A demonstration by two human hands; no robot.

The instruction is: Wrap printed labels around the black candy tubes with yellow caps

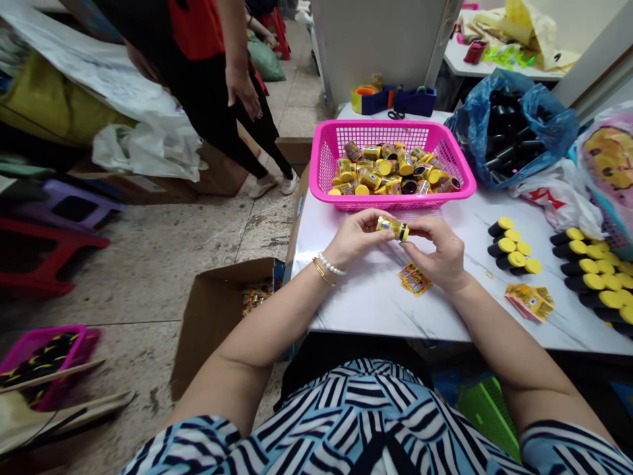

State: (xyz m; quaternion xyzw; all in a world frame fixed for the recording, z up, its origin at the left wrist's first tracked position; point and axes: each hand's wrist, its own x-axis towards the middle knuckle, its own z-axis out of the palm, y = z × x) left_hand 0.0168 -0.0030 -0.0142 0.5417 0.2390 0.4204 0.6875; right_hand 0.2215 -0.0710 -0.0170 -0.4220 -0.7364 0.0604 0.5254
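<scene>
Between my two hands is a small cylindrical container (392, 229) with a yellow printed wrap and a black band near its right end. My left hand (360, 236) pinches its left end; a pearl bracelet and a gold bangle are on that wrist. My right hand (438, 249) has its fingers closed on the right end. Just below lie several printed yellow-orange labels (415, 280) on the white table (356, 310). Beyond my hands stands a pink basket (390, 201) heaped with similar wrapped containers (390, 170).
Unwrapped black containers with yellow caps stand at right in a small group (514, 247) and a larger one (593, 274), near a label stack (529, 302). A blue bag (514, 128) holds black pieces. An open carton (212, 316) sits left; a person (208, 72) stands beyond.
</scene>
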